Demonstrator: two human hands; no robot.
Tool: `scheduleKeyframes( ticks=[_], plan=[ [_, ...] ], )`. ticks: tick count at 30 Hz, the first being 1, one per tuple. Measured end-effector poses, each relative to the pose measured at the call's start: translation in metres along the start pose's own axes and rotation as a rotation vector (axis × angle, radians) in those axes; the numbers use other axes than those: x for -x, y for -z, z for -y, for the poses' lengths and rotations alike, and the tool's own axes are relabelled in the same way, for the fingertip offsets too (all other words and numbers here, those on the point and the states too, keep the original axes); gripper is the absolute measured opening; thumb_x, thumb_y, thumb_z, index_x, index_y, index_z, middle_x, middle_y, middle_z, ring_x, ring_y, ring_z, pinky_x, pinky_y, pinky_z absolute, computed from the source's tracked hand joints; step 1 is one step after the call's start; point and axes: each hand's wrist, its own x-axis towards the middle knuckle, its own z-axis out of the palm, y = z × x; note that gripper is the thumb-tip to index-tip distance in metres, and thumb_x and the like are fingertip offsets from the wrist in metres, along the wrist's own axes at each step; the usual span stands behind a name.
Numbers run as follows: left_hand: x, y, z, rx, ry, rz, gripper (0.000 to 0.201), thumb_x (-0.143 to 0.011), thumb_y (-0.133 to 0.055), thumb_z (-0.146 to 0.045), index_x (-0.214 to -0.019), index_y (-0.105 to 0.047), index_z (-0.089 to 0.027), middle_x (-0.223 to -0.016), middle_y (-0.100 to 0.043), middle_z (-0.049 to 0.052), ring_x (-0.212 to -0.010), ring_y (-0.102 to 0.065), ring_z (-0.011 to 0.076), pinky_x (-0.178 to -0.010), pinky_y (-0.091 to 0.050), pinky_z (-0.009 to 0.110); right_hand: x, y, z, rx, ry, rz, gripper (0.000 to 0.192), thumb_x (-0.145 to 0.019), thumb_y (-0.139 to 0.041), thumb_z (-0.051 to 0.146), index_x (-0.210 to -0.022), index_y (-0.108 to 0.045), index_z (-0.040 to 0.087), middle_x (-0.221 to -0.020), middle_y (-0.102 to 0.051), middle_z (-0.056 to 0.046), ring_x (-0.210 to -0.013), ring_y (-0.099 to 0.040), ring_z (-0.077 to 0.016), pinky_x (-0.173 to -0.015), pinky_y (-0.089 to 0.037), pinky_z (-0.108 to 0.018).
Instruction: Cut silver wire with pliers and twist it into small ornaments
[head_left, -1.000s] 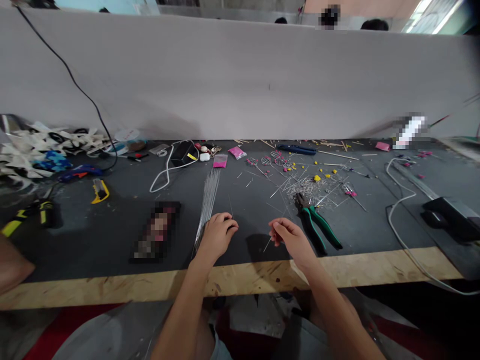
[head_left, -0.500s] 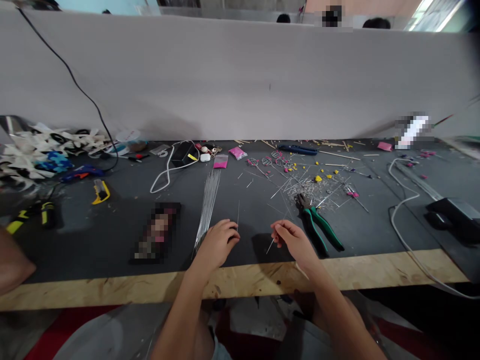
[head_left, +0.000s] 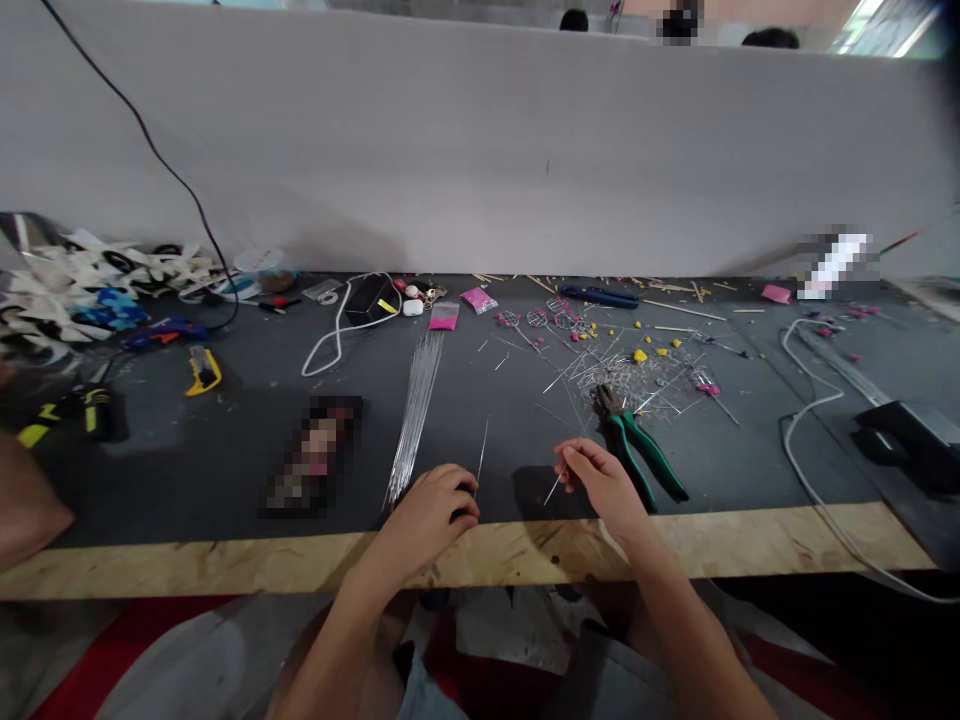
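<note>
My left hand (head_left: 431, 512) rests low over the table near its front edge, fingers bent and thumb apart from them. A thin straight metal wire (head_left: 483, 450) lies against its fingertips; I see no grip around it. Pinched between thumb and fingers of my right hand (head_left: 596, 480) is a short piece of metal wire (head_left: 553, 489), pointing down and left. Beyond my left hand lies a bundle of long metal wires (head_left: 416, 410). Green-handled pliers (head_left: 637, 445) lie just right of my right hand, their jaws by a heap of wire clippings (head_left: 626, 380).
Pink packets (head_left: 444, 317), wire shapes with pink bits (head_left: 537, 318) and a blue cutter (head_left: 598, 297) lie toward the back. A yellow cutter (head_left: 202, 370) is on the left, near another person's arm (head_left: 30, 500). A white cable (head_left: 787, 430) crosses the right side.
My left hand has slid toward the front edge, and the wire at its fingertips has come along. My right hand still pinches its wire, almost in the same place. The view has shifted slightly.
</note>
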Motion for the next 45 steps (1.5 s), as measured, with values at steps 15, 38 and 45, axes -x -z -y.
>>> scheduleKeyframes(
  ticks=[15,38,45],
  plan=[
    [0.013,-0.005,-0.003,-0.068,-0.032,-0.008,0.011,-0.081,-0.056,-0.017,-0.077,-0.066,-0.021,-0.1,-0.064,0.003,-0.099,-0.055,0.0193,-0.092,-0.041,0.036,-0.003,-0.006,-0.001,-0.003,-0.01,0.016,0.022,-0.077,-0.062,0.043,-0.078,-0.065,0.021,-0.065,-0.06,0.0,-0.059,-0.052,-0.0132,-0.052,-0.04,-0.025],
    [-0.001,-0.014,-0.004,0.087,0.039,-0.309,0.016,-0.088,-0.041,-0.015,-0.087,-0.055,-0.021,-0.098,-0.058,0.007,-0.096,-0.052,0.0216,-0.087,-0.042,0.038,0.011,-0.046,-0.005,-0.092,-0.146,0.287,0.02,-0.079,-0.057,0.037,-0.078,-0.062,0.017,-0.064,-0.059,0.001,-0.056,-0.053,-0.0109,-0.055,-0.041,-0.024],
    [-0.007,-0.018,-0.02,0.314,0.073,-0.442,0.015,-0.09,-0.04,-0.02,-0.087,-0.055,-0.02,-0.105,-0.056,0.007,-0.104,-0.051,0.0186,-0.092,-0.042,0.034,0.011,-0.062,-0.007,-0.195,-0.214,0.348,0.023,-0.077,-0.061,0.04,-0.075,-0.063,0.017,-0.064,-0.06,0.001,-0.055,-0.053,-0.0102,-0.057,-0.042,-0.024]
  ],
)
